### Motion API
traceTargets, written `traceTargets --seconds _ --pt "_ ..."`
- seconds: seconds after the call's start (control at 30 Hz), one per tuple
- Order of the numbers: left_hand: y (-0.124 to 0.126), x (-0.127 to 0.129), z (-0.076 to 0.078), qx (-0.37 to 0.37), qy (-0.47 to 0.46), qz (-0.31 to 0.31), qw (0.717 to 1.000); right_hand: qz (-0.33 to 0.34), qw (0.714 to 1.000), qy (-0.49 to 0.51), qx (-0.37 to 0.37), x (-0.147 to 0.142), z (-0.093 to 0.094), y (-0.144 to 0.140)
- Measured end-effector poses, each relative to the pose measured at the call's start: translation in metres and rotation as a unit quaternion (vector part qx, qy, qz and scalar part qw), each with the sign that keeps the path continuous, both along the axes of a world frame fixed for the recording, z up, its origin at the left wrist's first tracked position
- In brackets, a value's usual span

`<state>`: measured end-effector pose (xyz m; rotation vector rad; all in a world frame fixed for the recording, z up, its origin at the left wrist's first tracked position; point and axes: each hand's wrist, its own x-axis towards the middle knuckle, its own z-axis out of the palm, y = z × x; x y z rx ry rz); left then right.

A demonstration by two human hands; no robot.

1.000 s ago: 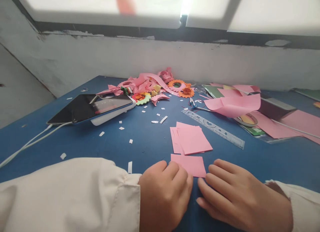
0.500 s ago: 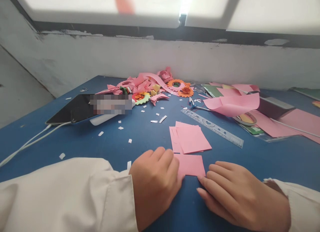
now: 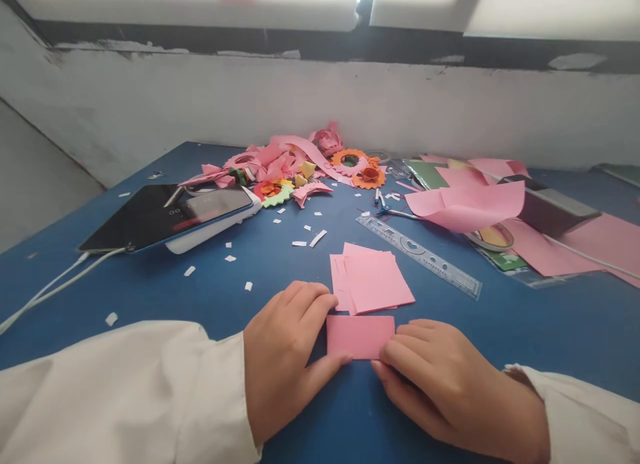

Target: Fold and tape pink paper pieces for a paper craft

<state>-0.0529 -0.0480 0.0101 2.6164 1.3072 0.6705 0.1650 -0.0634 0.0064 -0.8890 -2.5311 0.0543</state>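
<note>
**Folded pink paper: state and position**

A small pink paper piece (image 3: 360, 336) is seen lying flat on the blue table (image 3: 280, 264), folded into a low, wide rectangle with its long edges running left to right. Its left short edge is touched by the left hand (image 3: 287, 347) and its lower right corner is pinned by the right hand (image 3: 440, 384). It is placed just in front of the stack of pink squares (image 3: 373, 282), apart from it.

You are wearing loose cream-white long sleeves with plain, buttonless-looking cuffs ending at both wrists; your left hand (image 3: 285, 357) and right hand (image 3: 445, 391) are showing bare, ringless.
</note>
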Motion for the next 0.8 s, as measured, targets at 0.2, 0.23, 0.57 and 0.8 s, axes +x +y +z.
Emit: traceTargets --seconds 0.2,0.23,0.57,0.8 --pt "0.005 -0.001 0.002 -0.011 -0.029 -0.074 0.997 0.004 1.000 0.006 -0.001 0.003 0.002 0.000" --pt "0.004 -0.001 0.003 -0.001 -0.036 -0.082 0.996 -0.006 1.000 0.020 0.006 0.005 0.002 0.000" --pt "0.001 -0.001 0.013 0.169 -0.092 -0.118 0.974 0.010 0.967 0.067 0.244 0.013 -0.001 -0.008" --pt "0.015 -0.001 0.002 0.084 -0.080 -0.247 0.962 -0.005 0.961 0.061 0.270 0.005 0.000 -0.020"
